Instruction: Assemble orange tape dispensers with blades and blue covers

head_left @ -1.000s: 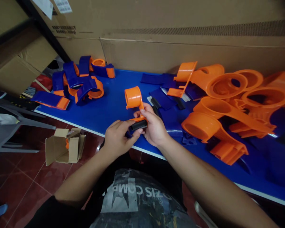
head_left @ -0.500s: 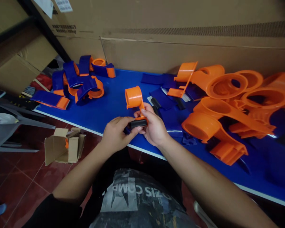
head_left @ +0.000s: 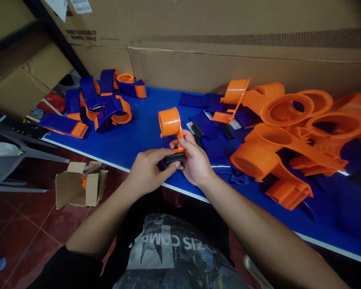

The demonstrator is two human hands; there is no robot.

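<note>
An orange plastic tape dispenser frame (head_left: 169, 121) is gripped by my right hand (head_left: 197, 160), its round hub up and pointing away from me. At its lower end is a short black strip (head_left: 175, 157), pinched between the thumb and fingers of my left hand (head_left: 149, 168). The strip lies against the frame's end; whether it is seated there I cannot tell. A dark blue bit shows under my left fingers, mostly hidden. Both hands are over the near edge of the blue table (head_left: 150, 108).
Several blue-and-orange tape dispensers (head_left: 108, 110) lie at the table's left. Blue covers (head_left: 210, 124) and black strips lie right of my hands, beside a heap of orange frames (head_left: 285, 136). A cardboard wall (head_left: 228, 24) stands behind; an opened carton (head_left: 81, 186) sits on the floor.
The black strip has tilted slightly in my left fingers at the frame's end. Both hands stay almost in the same place.
</note>
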